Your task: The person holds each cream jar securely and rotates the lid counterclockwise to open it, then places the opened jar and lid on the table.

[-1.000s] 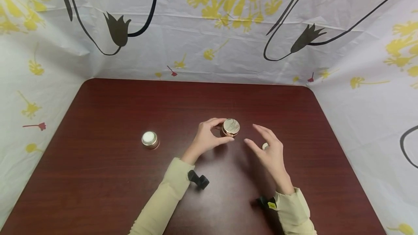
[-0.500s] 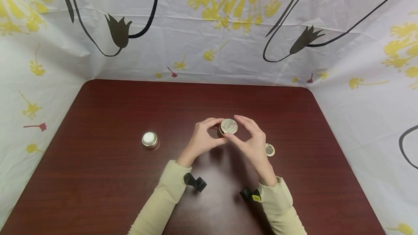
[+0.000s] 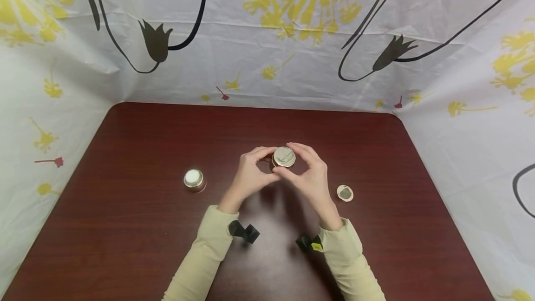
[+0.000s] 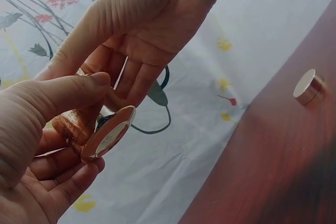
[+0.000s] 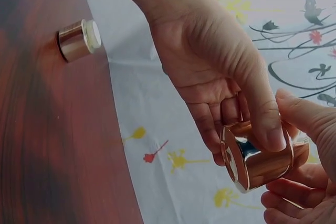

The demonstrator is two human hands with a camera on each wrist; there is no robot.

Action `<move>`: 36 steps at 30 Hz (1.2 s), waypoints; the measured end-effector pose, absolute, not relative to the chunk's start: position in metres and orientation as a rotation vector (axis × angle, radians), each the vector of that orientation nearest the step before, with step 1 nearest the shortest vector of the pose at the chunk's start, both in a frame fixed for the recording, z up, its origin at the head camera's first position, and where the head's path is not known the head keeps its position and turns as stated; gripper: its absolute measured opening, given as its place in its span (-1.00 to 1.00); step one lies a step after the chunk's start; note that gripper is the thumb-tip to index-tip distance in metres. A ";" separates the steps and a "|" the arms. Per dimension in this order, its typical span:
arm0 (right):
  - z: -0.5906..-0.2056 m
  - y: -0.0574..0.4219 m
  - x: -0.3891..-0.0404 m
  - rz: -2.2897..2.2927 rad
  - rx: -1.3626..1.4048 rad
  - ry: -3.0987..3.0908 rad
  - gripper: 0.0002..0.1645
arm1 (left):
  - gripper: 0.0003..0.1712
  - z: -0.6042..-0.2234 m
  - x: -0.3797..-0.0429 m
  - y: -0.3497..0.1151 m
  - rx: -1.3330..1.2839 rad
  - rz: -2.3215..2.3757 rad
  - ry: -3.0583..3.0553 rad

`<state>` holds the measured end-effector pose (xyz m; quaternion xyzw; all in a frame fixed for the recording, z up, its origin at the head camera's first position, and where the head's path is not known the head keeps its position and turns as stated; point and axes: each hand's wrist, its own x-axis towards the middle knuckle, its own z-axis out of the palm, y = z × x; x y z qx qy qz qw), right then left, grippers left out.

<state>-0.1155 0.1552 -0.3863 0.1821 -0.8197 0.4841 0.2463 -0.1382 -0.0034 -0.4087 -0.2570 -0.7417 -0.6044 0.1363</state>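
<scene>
Both hands hold a shiny rose-gold jar (image 3: pixel 283 157) above the middle of the table, its pale round top facing up in the head view. My left hand (image 3: pixel 250 172) grips its lower part between thumb and fingers. The right hand (image 3: pixel 308 175) has thumb and fingers round the wide, mirror-like jar lid (image 5: pixel 260 163), seen close in the right wrist view. In the left wrist view, fingers partly hide the jar (image 4: pixel 107 137). How tightly the lid sits on the jar I cannot tell.
A second gold jar (image 3: pixel 194 180) with a white top stands on the table to the left. To the right lies a small round gold cap (image 3: pixel 345 193). The dark red wooden table (image 3: pixel 138 226) is walled by patterned white cloth (image 3: pixel 234 50).
My right hand has come in from the right and taken hold of the jar's top. Both hands and the jar have shifted slightly left, uncovering the small cap on the right.
</scene>
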 end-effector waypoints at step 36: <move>-0.330 0.129 -0.115 1.536 0.633 -2.337 -0.50 | -0.46 -0.369 -0.138 -0.037 -0.874 -1.677 -2.177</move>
